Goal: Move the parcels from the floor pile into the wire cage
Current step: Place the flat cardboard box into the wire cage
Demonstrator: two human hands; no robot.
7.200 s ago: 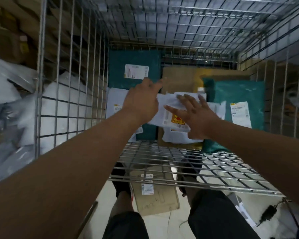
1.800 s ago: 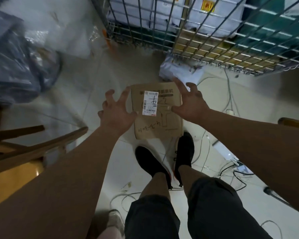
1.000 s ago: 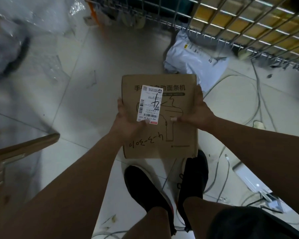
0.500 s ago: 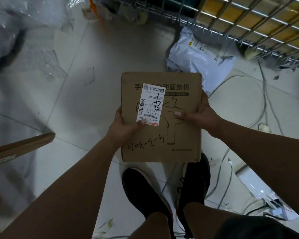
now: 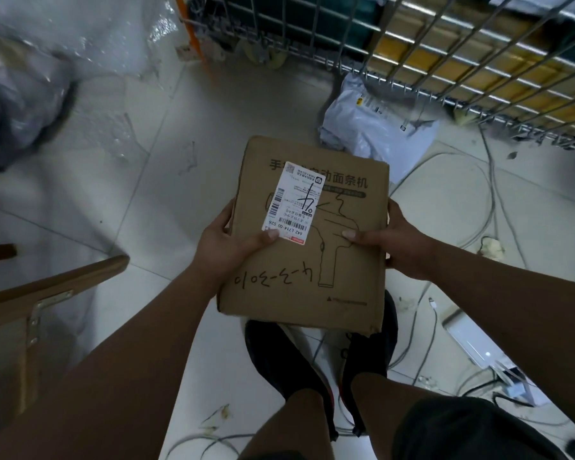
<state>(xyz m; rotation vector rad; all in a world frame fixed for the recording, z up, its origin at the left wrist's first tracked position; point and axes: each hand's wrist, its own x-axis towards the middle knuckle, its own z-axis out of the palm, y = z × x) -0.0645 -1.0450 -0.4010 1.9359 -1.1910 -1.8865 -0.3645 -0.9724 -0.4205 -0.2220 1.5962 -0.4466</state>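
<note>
Head view: we look down at the cardboard box (image 5: pixel 309 234). We hold it off the floor, on our side of the wire cage (image 5: pixel 445 44) and not yet inside it.
Left hand (image 5: pixel 226 247): it grips the box edge that lies left of the cage front. The thumb presses on top, at the lower corner of the shipping label (image 5: pixel 292 202). The other fingers go under the box and we cannot see them.
Right hand (image 5: pixel 395 244): it grips the opposite edge, with the thumb flat on the top face. The other fingers are hidden below.
Change: less than two seconds ago the box lay on the floor, short of the cage, and both hands were spread open over it. Now both hands clasp it and it is lifted. In the last half second it came a little nearer to the camera.
Meaning: we judge the pick-up as finished. What remains for this parcel is the carry to the cage.
Cage content: teal and brown parcels show through its bars.
White mailer (image 5: pixel 372 127): it lies on the floor just before the cage, touching its lower edge or nearly. It waits for its turn.
Cables (image 5: pixel 488 180): loose on the floor between us and the cage, so we think the step forward needs care.
Next move: probably to raise the box over the cage front and lay it inside.
</note>
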